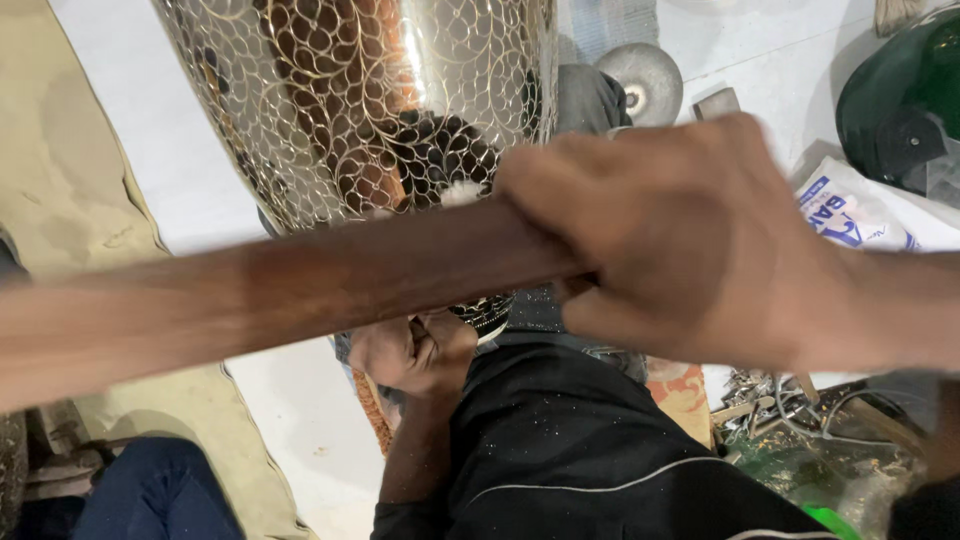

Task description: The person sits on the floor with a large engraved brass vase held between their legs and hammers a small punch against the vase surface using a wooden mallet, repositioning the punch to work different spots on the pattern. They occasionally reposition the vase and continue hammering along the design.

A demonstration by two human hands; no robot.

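I work on the large metal vessel (350,100), which stands in the far middle of the scene, and I judge that the step goes well only if each blow is short and controlled, because the surface pattern is fine and one heavy stroke can dent it. The vessel is shiny, silver in colour, and covered with a net of small curved scale shapes in thin raised lines. My right hand (690,240) is closed tightly around the end of a long brown wooden stick (300,285), which lies across the view from left to right and looks blurred. My left hand (415,350) is lower, near my black trousers (580,450), under the vessel's rim; its fingers are curled, but I cannot tell what they hold.
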